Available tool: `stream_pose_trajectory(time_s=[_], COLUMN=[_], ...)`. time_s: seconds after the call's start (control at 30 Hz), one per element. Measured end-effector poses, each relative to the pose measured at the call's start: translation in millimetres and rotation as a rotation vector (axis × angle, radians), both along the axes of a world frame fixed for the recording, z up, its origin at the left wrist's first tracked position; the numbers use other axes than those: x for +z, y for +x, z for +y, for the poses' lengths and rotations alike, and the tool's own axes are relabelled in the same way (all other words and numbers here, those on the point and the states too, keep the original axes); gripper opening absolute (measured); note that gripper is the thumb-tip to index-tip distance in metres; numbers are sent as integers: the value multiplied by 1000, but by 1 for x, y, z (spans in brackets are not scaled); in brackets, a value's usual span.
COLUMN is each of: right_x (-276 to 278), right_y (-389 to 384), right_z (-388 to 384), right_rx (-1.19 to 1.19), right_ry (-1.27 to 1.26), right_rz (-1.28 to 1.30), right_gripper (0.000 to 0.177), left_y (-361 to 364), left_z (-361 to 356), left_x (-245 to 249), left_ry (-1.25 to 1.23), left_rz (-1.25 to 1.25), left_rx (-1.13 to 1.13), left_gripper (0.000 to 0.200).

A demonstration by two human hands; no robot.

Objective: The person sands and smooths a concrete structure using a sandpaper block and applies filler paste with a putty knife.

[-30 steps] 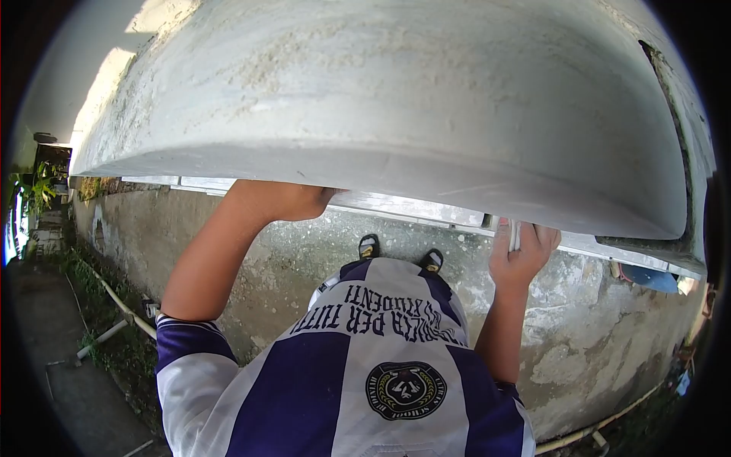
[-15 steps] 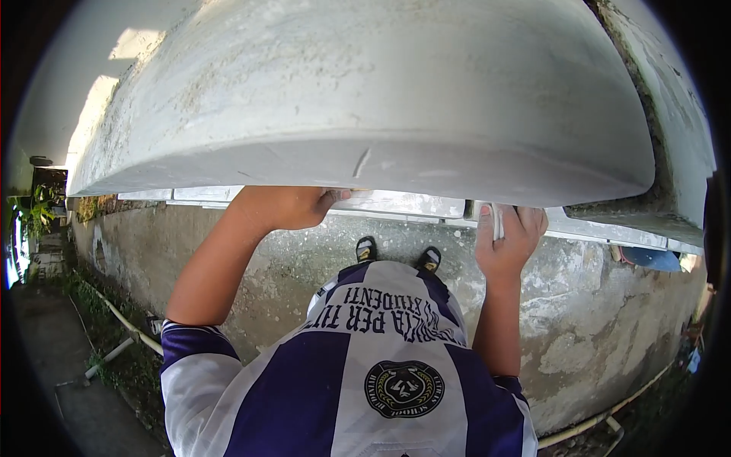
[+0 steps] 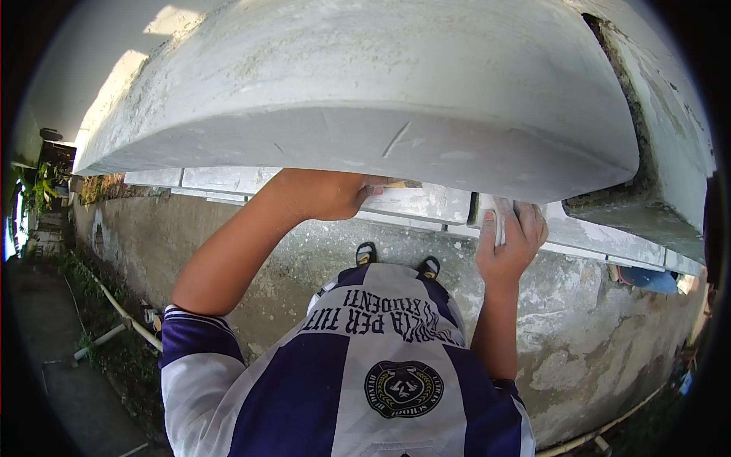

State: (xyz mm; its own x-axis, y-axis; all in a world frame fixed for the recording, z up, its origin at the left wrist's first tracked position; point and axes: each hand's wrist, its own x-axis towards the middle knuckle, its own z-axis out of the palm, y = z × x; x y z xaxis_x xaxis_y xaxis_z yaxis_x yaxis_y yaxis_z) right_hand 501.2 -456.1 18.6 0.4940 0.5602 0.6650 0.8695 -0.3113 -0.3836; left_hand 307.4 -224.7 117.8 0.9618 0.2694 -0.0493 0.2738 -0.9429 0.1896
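Observation:
My left hand (image 3: 346,196) reaches beneath the edge of a large pale plastered slab (image 3: 365,141). Its fingers are closed on a thin tool (image 3: 403,183), of which only a yellowish and dark end shows. My right hand (image 3: 512,232) is at the underside of the slab, right of centre, with fingers curled round a whitish cloth-like piece (image 3: 499,225). The slab hides part of both hands. Behind them lie white-grey blocks (image 3: 426,202) in a row.
A stained wall (image 3: 579,335) stretches below the blocks. Pipes (image 3: 114,305) and plants (image 3: 46,183) are at the left. A blue object (image 3: 647,279) sits under the ledge at the right. Sandalled feet (image 3: 366,253) stand on the ground.
My left hand has moved to the right along the underside of the slab, and the tool's end now shows more. My right hand has stayed nearly in place. The view has tilted slightly.

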Motion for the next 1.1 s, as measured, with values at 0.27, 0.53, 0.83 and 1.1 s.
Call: stream_pose_trajectory(time_s=[0.27, 0.53, 0.83, 1.1], right_x=[1, -2, 1, -5], right_y=[0, 5, 4, 0], right_z=[-3, -8, -4, -6], right_rx=[16, 84, 107, 16], right_ry=[-24, -50, -24, -70], right_rz=[30, 13, 10, 34], right_gripper=[34, 24, 25, 32], left_y=[-57, 10, -27, 16], left_z=[30, -7, 14, -3], left_x=[10, -3, 2, -4], left_ry=[54, 49, -12, 33], left_rz=[-43, -105, -201, -188], left_rx=[78, -8, 57, -20], left_gripper=[31, 23, 23, 30])
